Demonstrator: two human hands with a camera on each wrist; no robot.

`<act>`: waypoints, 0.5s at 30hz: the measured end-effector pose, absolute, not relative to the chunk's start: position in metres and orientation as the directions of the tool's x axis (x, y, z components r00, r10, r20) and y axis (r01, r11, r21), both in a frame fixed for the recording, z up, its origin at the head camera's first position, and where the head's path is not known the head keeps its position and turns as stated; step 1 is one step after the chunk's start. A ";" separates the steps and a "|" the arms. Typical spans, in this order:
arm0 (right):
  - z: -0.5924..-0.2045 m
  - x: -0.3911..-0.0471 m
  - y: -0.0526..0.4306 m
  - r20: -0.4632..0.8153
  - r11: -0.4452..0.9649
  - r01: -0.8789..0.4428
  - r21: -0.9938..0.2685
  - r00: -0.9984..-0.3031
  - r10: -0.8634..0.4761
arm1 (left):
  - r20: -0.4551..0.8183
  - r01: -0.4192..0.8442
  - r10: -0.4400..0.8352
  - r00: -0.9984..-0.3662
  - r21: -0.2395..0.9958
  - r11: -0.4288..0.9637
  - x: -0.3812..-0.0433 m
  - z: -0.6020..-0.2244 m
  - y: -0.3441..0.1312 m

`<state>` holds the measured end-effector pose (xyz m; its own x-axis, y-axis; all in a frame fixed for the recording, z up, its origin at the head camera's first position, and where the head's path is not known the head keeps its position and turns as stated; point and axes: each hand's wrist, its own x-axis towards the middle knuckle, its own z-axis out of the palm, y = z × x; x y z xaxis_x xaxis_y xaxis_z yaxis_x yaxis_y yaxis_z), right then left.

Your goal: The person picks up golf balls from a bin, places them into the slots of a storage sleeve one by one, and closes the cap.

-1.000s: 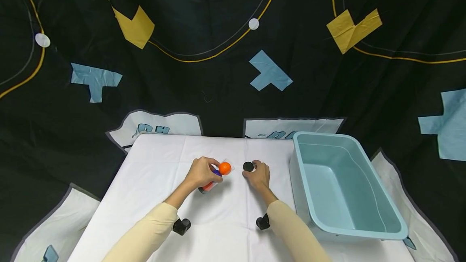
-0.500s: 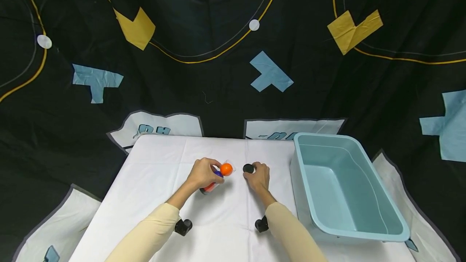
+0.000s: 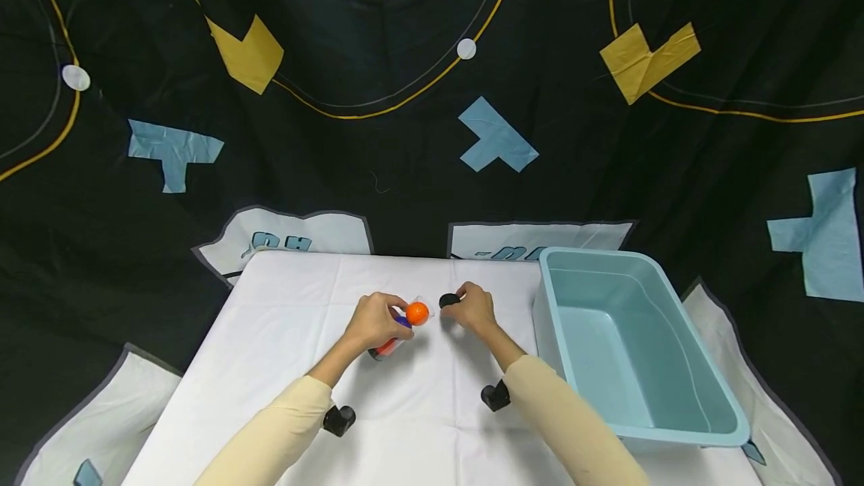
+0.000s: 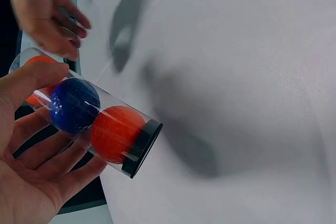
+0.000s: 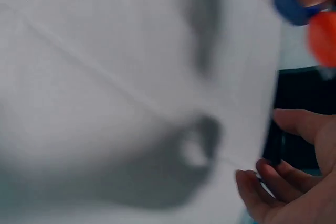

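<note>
My left hand [image 3: 373, 321] grips a clear plastic tube [image 4: 110, 96], tilted over the white table. Inside are a blue ball [image 4: 75, 105] and two orange balls, one of them [image 4: 116, 134] against the black cap [image 4: 143, 149] at the lower end. The other orange ball [image 3: 417, 313] lies at the tube's upper end, where no cap shows. Just right of that end, my right hand [image 3: 471, 310] pinches a loose black cap [image 3: 448, 300] between thumb and fingers. In the right wrist view this cap is dark against a dark background.
A light blue plastic bin [image 3: 610, 351] stands on the right side of the white-covered table [image 3: 283, 298], close to my right forearm. Behind the table hangs a black cloth [image 3: 405, 171] with yellow and blue patches. Black wrist mounts sit under both sleeves.
My right hand has lifted slightly away and turned, and its black cap now appears tilted and a little farther left. The left hand and tube have stayed nearly still.
</note>
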<state>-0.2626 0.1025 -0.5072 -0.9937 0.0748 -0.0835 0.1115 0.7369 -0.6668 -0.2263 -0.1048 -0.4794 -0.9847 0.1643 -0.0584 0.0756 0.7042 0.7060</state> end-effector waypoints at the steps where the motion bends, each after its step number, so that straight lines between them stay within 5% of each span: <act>1: -0.499 -0.263 0.103 -0.089 0.749 0.099 -0.656 -0.995 0.053 | -0.052 0.083 0.168 -0.984 0.705 0.705 -0.227 -0.479 -0.104; 15: -0.431 -0.249 0.115 -0.179 0.830 -0.080 -0.552 -0.961 -0.212 | -0.039 0.101 0.182 -0.983 0.710 0.697 -0.226 -0.477 -0.099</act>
